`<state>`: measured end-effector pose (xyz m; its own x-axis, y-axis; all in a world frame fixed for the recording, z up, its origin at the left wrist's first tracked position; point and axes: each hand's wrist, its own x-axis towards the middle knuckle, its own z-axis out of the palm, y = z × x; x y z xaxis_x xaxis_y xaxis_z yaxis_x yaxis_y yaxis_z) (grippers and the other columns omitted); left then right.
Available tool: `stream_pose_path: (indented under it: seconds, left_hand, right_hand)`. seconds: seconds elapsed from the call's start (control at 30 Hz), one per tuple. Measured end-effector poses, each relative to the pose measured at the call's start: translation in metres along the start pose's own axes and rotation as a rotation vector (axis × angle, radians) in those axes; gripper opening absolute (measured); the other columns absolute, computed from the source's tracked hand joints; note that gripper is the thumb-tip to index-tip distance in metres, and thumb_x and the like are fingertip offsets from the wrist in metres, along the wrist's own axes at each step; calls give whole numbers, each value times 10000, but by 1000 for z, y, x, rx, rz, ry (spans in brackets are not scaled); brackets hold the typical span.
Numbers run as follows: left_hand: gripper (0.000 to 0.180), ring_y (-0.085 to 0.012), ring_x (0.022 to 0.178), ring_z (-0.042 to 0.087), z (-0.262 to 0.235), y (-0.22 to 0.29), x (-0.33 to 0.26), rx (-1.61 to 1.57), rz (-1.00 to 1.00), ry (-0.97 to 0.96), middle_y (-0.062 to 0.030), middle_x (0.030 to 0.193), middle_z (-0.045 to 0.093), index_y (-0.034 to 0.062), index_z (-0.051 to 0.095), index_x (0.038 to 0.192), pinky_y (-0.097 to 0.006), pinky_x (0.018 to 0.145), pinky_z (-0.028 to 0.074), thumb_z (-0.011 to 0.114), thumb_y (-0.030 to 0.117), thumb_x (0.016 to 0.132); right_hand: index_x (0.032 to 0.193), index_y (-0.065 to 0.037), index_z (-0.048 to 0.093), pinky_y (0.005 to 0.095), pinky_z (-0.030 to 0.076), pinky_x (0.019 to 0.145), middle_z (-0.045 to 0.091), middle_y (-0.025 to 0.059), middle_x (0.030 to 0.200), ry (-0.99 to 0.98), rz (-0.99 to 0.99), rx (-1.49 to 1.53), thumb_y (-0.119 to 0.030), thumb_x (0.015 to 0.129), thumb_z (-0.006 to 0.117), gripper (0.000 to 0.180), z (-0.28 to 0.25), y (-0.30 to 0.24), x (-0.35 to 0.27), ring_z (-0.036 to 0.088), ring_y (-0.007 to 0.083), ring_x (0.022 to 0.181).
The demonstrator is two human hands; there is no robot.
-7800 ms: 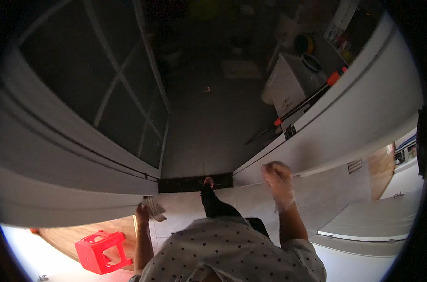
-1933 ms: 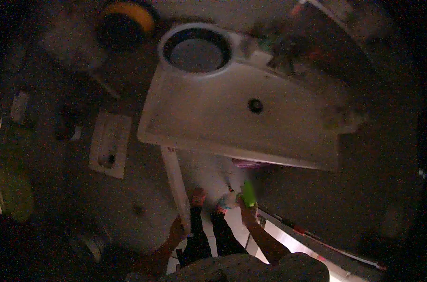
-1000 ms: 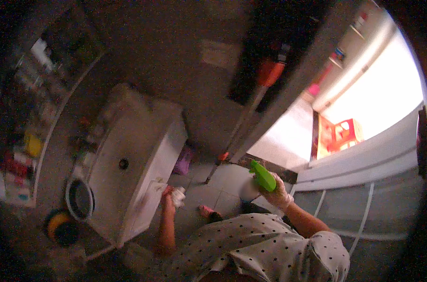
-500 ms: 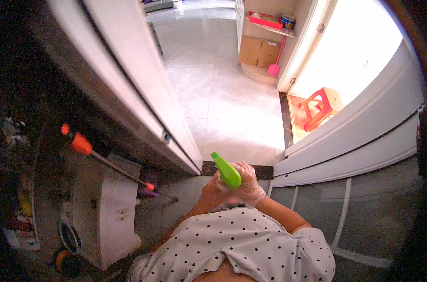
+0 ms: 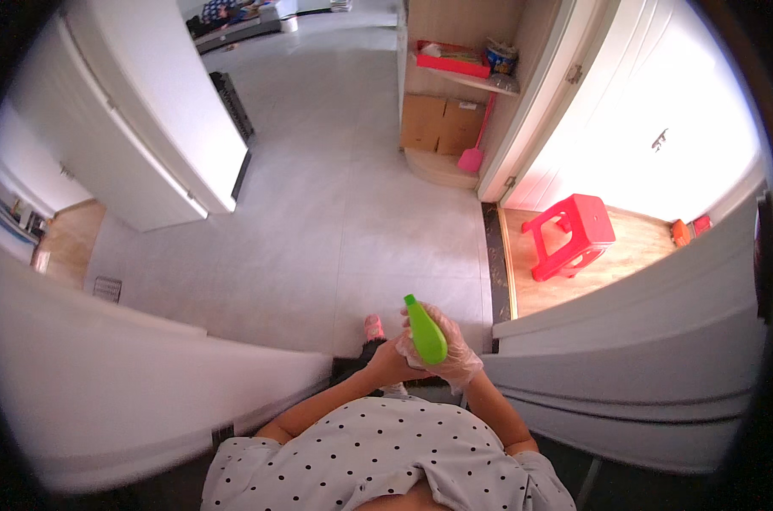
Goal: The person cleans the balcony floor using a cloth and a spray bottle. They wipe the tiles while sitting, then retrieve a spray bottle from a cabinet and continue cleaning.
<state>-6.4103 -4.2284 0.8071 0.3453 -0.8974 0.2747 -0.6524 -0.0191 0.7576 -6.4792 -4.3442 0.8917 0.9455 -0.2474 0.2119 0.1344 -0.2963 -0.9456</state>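
In front of my chest, both hands are held close together. My right hand, in a clear plastic glove, is closed around a bright green tapered object. The object is smooth, broad and rounded at its near end, with a narrow square tip pointing away from me; its exact kind cannot be told. My left hand looks bare and touches the right hand just left of the object's broad end. Its fingers are curled and partly hidden, and what they hold does not show.
Grey tiled floor stretches ahead past the doorway. White door panels flank me. A red plastic stool stands in the side room at right. A shelf unit ahead holds cardboard boxes, a red tray and a pink dustpan.
I have moved forward into the doorway, with the dark cabinet area at left gone from view. The green object stays in my hands, slightly more upright. One pink-shod foot now shows.
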Motion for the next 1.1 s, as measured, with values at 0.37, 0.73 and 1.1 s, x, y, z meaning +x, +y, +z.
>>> stream_pose_path:
  seconds: [0.37, 0.73, 1.1]
  left_hand:
    - [258, -114, 841, 590, -204, -142, 266, -481, -405, -93, -44, 1048, 603, 55, 576, 1053, -277, 720, 478, 640, 189, 843]
    - [148, -119, 737, 613, -367, -403, 372, -550, -671, 387, -70, 814, 637, 22, 589, 967, -256, 674, 491, 590, 128, 863]
    - [437, -176, 831, 604, -529, -565, 350, -621, -1274, 931, -115, 906, 606, 13, 521, 1147, -292, 712, 494, 690, 182, 781]
  right_hand:
    - [1239, -17, 482, 257, 429, 797, 563, 95, 1148, 480, -4, 333, -109, 757, 658, 521, -148, 4, 288, 538, 148, 970]
    - [810, -30, 572, 336, 423, 601, 604, 99, 726, 64, -395, 500, -245, 670, 732, 302, -189, 93, 646, 574, 222, 657]
    - [1015, 13, 568, 328, 439, 640, 621, 143, 902, -201, -168, 669, -168, 699, 736, 402, -66, 132, 1046, 588, 222, 735]
